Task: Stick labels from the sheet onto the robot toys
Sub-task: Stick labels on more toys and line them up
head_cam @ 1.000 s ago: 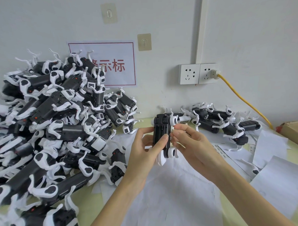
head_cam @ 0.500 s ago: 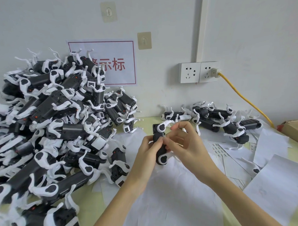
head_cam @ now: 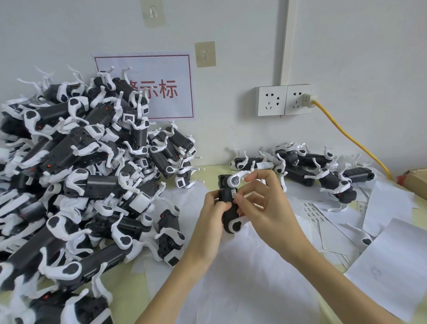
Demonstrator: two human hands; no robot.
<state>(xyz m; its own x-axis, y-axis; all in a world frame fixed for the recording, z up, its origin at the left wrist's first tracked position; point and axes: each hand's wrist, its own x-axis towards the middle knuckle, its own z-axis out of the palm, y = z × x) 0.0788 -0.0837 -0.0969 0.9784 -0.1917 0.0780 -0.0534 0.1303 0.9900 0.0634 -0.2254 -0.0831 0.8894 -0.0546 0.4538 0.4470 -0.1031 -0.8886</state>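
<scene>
Head view: you hold one black-bodied, white-legged plastic robot toy [head_cam: 229,207] upright above the middle of the pale yellow-green desk [head_cam: 137,295]. Your left hand [head_cam: 213,211] wraps its fingers around the toy's left side, gripping it. Your right hand [head_cam: 262,203] pinches a small white printed label [head_cam: 233,193] against the toy's dark flank with thumb and forefinger, the other fingers curled clear.

By the look of it, this label is partly seated and wants pressing flat.

A large heap of matching black-and-white toys [head_cam: 70,179] fills the desk's left side up to the wall, too tangled to count; it appears to be the stock awaiting labels, though whether each already carries one cannot be told. A smaller row of toys [head_cam: 312,168] lies along the back edge toward the right, roughly eight, likely the finished lot.

One white label sheet with rows of small printed labels [head_cam: 311,210] lies just right of your hands among several loose white backing papers [head_cam: 390,272]. A brown cardboard box [head_cam: 423,181] sits at the right edge. On the wall: one red-bordered paper sign [head_cam: 156,91], two white sockets [head_cam: 284,100], one yellow cable [head_cam: 352,137].
</scene>
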